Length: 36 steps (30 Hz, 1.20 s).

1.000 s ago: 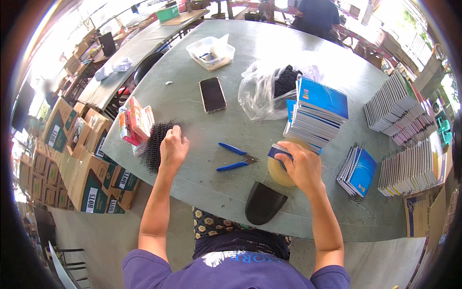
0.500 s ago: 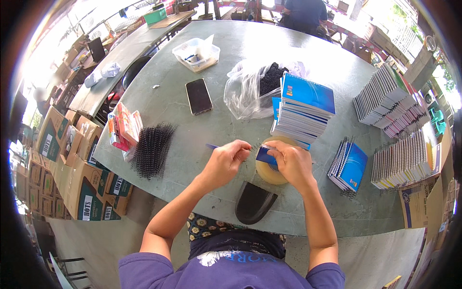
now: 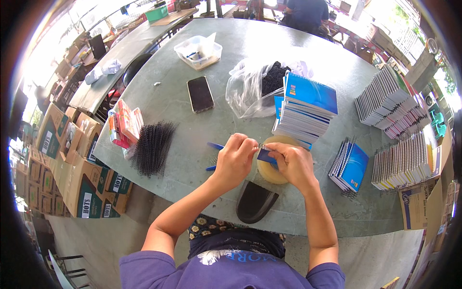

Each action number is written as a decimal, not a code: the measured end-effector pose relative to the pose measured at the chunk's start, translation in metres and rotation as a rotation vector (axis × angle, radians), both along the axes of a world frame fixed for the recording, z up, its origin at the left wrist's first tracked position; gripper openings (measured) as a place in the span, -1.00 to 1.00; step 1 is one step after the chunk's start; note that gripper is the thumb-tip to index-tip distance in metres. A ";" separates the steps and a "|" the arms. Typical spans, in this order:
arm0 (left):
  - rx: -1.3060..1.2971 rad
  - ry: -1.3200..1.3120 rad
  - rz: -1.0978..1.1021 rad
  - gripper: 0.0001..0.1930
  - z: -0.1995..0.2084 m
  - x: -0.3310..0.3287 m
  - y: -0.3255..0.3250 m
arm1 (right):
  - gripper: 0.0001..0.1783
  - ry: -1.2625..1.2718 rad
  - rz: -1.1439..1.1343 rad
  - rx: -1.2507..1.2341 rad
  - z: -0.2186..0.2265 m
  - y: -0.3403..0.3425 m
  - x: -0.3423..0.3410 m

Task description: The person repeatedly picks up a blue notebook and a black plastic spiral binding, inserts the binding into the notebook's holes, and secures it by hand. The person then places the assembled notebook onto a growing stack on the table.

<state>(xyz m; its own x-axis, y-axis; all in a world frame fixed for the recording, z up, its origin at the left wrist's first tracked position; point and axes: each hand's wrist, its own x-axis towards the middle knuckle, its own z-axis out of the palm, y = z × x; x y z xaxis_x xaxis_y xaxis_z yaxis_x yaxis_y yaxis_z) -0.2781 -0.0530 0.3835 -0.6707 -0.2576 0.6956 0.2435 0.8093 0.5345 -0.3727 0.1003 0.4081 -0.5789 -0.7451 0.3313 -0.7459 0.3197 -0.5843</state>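
Note:
A small blue notebook (image 3: 264, 156) is pinched in my right hand (image 3: 294, 161), its edge turned toward my left hand (image 3: 237, 156). Between the two hands a short stretch of dark spiral coil (image 3: 261, 146) shows at that edge; the closed fingertips of my left hand grip its end. Below the notebook lies a thick cream-yellow ring (image 3: 272, 176), perhaps a tape roll. Two blue handles (image 3: 215, 145) of a hand tool stick out beside my left hand, which hides the rest. A black rounded wedge (image 3: 255, 202) rests on the table near me.
Beyond my right hand rises a stack of blue-covered booklets (image 3: 308, 103), beside a clear bag (image 3: 243, 94) of black coils. Coil-bound notebooks (image 3: 402, 161) line the right side. Loose black coils (image 3: 154, 147), a phone (image 3: 200, 94) and a plastic tub (image 3: 211, 60) lie leftward and farther back.
My left hand has moved right and slightly up, coming against the coil at the notebook's edge. More of the blue-handled tool shows beside it. The right hand keeps hold of the notebook.

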 end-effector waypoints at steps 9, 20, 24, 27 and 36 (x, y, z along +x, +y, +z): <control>0.077 -0.282 -0.097 -0.79 0.016 -0.003 -0.015 | -0.77 0.092 0.001 0.019 0.005 -0.002 0.002; -0.034 -0.691 -0.219 -0.80 0.017 0.012 -0.041 | -0.69 -0.054 -0.012 0.012 -0.009 -0.007 0.001; -0.050 -0.460 -0.137 -0.75 0.013 -0.006 -0.012 | -0.71 0.021 0.054 -0.127 -0.017 -0.004 -0.004; -0.191 -0.491 -0.199 -0.79 -0.001 -0.014 -0.026 | -0.68 -0.046 0.045 -0.028 -0.002 -0.003 0.000; -0.150 -0.560 -0.204 -0.36 -0.113 0.035 0.047 | -0.77 -0.020 0.045 0.101 -0.010 0.039 -0.039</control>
